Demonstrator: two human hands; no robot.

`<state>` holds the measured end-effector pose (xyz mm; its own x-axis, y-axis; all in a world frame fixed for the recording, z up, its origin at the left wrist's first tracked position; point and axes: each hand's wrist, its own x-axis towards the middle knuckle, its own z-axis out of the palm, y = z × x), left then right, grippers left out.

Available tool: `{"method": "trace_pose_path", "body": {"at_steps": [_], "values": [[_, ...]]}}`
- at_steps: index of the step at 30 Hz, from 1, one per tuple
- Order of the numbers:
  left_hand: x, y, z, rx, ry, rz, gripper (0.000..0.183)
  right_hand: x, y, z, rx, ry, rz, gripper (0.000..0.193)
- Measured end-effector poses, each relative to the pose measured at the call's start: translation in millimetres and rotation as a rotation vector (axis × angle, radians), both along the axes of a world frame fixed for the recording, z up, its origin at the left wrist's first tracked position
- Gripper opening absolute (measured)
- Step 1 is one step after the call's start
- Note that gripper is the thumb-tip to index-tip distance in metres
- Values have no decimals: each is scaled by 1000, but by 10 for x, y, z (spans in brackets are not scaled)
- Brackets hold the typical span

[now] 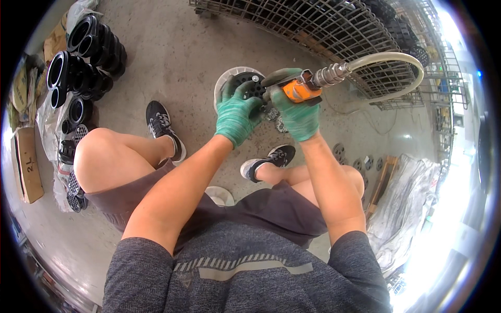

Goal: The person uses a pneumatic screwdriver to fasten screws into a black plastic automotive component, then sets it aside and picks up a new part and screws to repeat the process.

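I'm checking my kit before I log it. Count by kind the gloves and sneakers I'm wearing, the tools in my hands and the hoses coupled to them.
Green gloves: 2
Black sneakers: 2
Orange pneumatic tool: 1
Pale hose: 1
Total: 6

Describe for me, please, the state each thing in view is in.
Left hand: gloved, on the black disc
Right hand: gloved, gripping the orange tool
Orange tool: connected to the hose
Hose: bent in an arc
Black disc: partly covered
Wire cage: holding black parts
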<state>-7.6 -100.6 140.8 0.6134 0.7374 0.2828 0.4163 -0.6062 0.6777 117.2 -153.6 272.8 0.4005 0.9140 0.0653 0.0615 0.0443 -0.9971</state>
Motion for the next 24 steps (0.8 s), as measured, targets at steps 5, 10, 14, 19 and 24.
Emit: {"method": "trace_pose_path", "body": {"at_steps": [5, 10, 14, 19, 24], "values": [[2, 0, -21, -18, 20, 3, 28, -70, -18, -47, 43, -59, -14, 19], [-20, 18, -3, -10, 34, -6, 28, -66, -28, -60, 32, -32, -38, 21], [-29, 12, 75, 33, 137, 3, 54, -55, -37, -76, 36, 6, -58, 21], [-7, -27, 142, 53, 97, 17, 42, 19, 26, 17, 75, -32, -21, 16], [100, -61, 173, 24, 150, 65, 34, 254, 38, 186, 169, -39, -59, 24]]}}
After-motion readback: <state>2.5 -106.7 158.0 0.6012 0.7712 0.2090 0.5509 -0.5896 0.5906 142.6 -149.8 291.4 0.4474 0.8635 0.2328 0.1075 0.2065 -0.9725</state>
